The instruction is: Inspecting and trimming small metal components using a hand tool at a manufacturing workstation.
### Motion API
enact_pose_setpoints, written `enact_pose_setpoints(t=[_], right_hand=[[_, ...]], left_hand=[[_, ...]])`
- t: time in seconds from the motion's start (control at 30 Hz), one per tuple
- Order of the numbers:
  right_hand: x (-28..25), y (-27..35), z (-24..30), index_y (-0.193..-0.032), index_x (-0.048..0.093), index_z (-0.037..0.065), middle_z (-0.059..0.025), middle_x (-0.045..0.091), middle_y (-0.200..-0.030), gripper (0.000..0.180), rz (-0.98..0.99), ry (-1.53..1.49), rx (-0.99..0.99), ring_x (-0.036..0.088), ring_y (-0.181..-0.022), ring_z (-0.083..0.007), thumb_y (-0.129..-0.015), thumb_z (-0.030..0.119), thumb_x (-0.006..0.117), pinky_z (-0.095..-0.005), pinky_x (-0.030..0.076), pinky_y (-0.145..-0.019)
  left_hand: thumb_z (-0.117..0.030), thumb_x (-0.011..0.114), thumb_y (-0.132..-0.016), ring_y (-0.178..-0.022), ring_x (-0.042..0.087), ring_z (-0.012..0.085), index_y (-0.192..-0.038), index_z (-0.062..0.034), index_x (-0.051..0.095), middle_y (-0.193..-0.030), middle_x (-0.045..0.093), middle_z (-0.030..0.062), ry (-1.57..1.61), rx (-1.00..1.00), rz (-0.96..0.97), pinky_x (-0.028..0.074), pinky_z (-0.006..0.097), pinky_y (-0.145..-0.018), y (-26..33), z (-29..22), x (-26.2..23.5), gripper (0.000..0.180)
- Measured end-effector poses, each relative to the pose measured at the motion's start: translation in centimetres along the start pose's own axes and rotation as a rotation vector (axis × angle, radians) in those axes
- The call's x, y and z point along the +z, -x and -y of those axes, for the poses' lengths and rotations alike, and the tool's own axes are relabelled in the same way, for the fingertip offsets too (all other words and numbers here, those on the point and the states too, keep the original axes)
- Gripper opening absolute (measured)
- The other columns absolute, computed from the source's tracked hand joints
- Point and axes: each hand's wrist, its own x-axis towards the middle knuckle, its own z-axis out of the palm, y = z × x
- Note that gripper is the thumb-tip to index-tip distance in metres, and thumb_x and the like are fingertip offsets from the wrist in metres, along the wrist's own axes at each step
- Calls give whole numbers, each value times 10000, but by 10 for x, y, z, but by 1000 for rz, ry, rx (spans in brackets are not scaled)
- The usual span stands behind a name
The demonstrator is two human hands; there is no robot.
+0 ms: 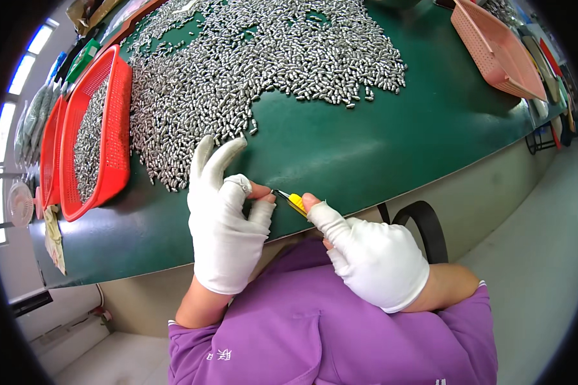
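White gloves with bare fingertips cover both hands. My left hand (228, 221) pinches thumb and index finger together at the tool's tip, while its other fingers stretch out toward the heap. Whatever sits in that pinch is mostly hidden and too small to make out. A slim yellow-handled knife (297, 201), with black on its side and a narrow metal tip, is gripped in my right hand (372, 256). Its tip points left and meets the left fingertips, just above the table's near edge. Beyond the left hand spreads a large heap of small silver metal pieces (237, 77).
The green table (366, 154) has its near edge close to my body. At left, a red basket (122, 154) holds more metal pieces, with another red basket (48, 154) beside it. A pink basket (494, 58) stands far right. Below the edge is a black curved chair part (427, 224).
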Motion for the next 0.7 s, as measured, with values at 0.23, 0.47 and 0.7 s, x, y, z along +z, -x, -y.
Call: enact_pose_setpoints(t=[0.23, 0.47, 0.7], right_hand=[[-11, -10, -4, -1375, 490, 124, -52, 611, -669, 623, 92, -11, -2, 580, -526, -199, -771, 74, 632, -333, 480, -456], [-5, -10, -8, -1377, 476, 92, -58, 586, -653, 584, 69, -100, -29, 570, -495, -195, -806, 90, 598, -327, 471, -443], [-4, -11, -11, -1388, 451, 47, -37, 515, -572, 599, 34, -79, -95, 545, -457, -170, -807, 103, 585, -311, 453, -421]], left_hand=[[33, 731, -630, -1265, 408, 469, -738, -49, 521, -1261, 553, 143, 33, 47, 1, 388, 480, -979, -2, 6, -1, 250], [43, 733, -610, -1268, 405, 472, -752, -60, 521, -1255, 558, 133, 37, 42, 21, 383, 483, -976, -1, 7, -1, 276], [95, 707, -615, -1337, 376, 404, -705, -29, 503, -1274, 564, 135, 47, -7, 43, 403, 428, -1003, -3, 3, -2, 255]])
